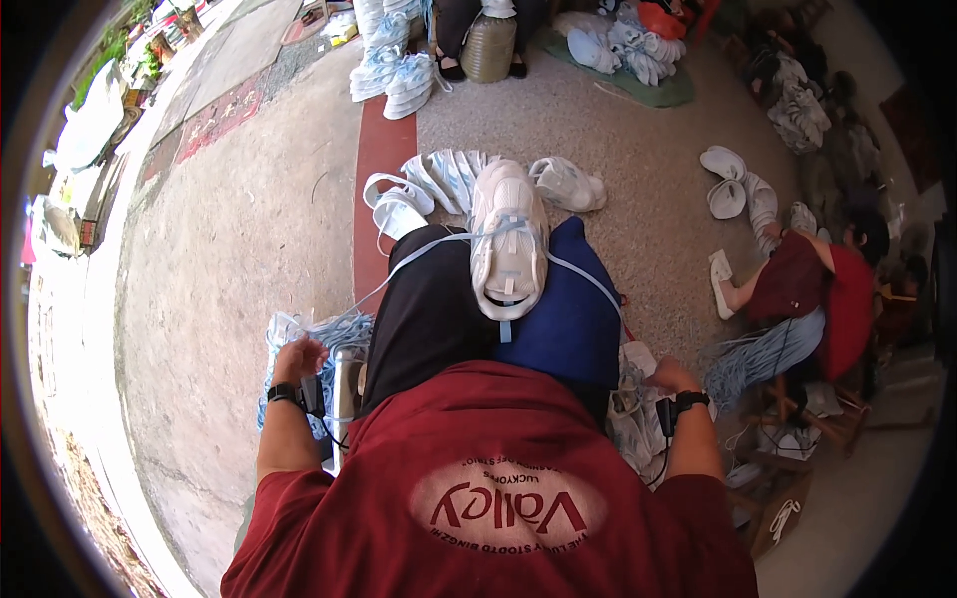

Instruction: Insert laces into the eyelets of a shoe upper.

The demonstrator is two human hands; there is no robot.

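A white sneaker rests across my thighs, its heel toward me. A light blue shoelace runs through its upper part, and its two ends stretch out to either side. My left hand is closed beside a bundle of light blue laces, where the left end of the shoelace leads. On the other side, my right hand is closed near the right end, above some white shoe parts. Its fingertips are partly hidden.
White shoe pieces and another white shoe lie beyond my knees. A person in red sits at the right, with light blue laces alongside. Stacked white shoe parts stand farther off, near a second person's feet.
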